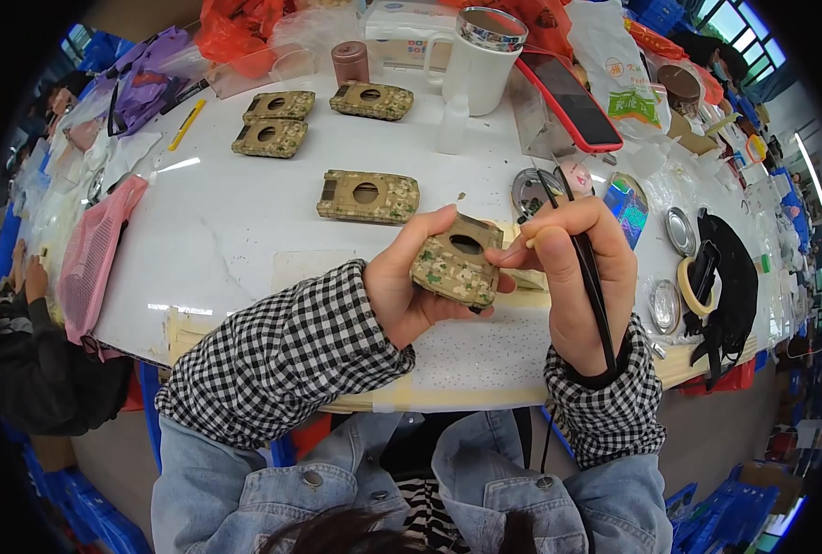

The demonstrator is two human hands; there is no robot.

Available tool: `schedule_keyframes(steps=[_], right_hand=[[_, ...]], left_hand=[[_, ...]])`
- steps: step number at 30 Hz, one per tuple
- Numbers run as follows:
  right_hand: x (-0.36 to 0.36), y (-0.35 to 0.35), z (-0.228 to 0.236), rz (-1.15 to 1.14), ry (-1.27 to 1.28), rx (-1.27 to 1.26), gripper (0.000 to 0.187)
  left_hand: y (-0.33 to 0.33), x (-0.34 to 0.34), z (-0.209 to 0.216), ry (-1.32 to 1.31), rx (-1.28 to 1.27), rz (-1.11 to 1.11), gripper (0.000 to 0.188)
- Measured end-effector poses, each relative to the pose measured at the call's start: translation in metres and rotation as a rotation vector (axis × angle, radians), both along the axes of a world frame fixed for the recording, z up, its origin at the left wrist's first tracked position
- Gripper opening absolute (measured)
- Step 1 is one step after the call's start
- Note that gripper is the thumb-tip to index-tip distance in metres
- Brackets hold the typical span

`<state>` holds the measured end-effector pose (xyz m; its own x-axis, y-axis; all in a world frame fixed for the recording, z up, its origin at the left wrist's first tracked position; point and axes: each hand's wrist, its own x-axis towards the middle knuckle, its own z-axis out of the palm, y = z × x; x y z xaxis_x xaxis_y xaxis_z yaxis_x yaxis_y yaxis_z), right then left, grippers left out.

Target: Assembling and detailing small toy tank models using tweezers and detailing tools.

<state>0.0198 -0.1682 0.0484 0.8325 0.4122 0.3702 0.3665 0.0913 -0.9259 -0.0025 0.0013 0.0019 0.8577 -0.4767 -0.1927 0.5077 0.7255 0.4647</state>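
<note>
My left hand (402, 263) is wrapped round a camouflage-painted toy tank hull (446, 268), tilted, with a round opening in its top. In my right hand (584, 249) lies a pair of black tweezers (598, 319), their tips pointing up and away from the hull. Its fingertips are pinched by the hull's right side, with a tiny pale piece (530, 244) at them that I cannot make out clearly. Just beyond my left hand another camouflage hull (397, 197) rests on the table. Farther back sit three more hulls (392, 102) of the same kind.
A white lidded mug (485, 69), a small clear bottle (452, 125) and a red-cased phone (572, 102) stand at the back. Round tins (679, 231) and a black bag (729, 286) lie right. At left are a pink mesh pouch (102, 258) and a yellow pen (186, 125).
</note>
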Motion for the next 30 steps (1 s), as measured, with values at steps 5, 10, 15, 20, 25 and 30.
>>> schedule_keyframes(steps=[5, 10, 15, 20, 25, 30], right_hand=[[0.0, 0.0, 0.0, -0.005, -0.002, 0.016, 0.012], [0.0, -0.014, 0.003, -0.142, -0.013, 0.09, 0.014], [0.003, -0.041, -0.015, -0.395, -0.418, -0.363, 0.006], [0.009, -0.038, -0.024, -0.464, -0.716, -0.63, 0.016], [0.002, -0.041, -0.021, -0.458, -0.764, -0.713, 0.025], [-0.057, -0.059, 0.033, -0.214, -0.641, -0.65, 0.059]], left_hand=[[0.001, 0.001, -0.003, -0.002, -0.007, -0.004, 0.053], [0.003, 0.001, 0.004, 0.074, 0.026, -0.001, 0.051], [0.005, 0.002, 0.011, 0.125, 0.027, 0.074, 0.05], [0.01, 0.004, 0.008, 0.086, 0.04, 0.138, 0.05], [0.011, 0.007, 0.007, 0.056, 0.032, 0.172, 0.049], [0.013, 0.01, 0.005, 0.013, 0.016, 0.195, 0.048]])
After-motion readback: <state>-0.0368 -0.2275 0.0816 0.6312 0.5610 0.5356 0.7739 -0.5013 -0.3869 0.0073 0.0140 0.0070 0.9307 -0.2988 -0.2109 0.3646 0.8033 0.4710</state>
